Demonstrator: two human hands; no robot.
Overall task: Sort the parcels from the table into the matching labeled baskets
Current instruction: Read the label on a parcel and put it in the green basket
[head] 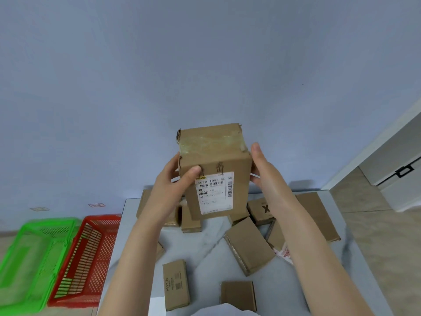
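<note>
Gripping a parcel point(214, 160) in left hand point(168, 188) and right hand point(265, 172), a person did best to read its label point(215, 195) before choosing a basket point(75, 258) leftward.

Soft, even indoor light fills the scene, tinting the pale blue-grey wall point(205, 65) cool, with no hard glare. A faint shadow darkens the wall just above the far edge of the white marbled table point(211, 252). Clear tape on the brown cardboard box point(214, 163) catches a dull sheen. The wide-angle lens bends the table's edges and the white door frame point(376, 144). The green plastic basket point(34, 258) at lower left smears with blur, and the box's label print reads soft.
</note>
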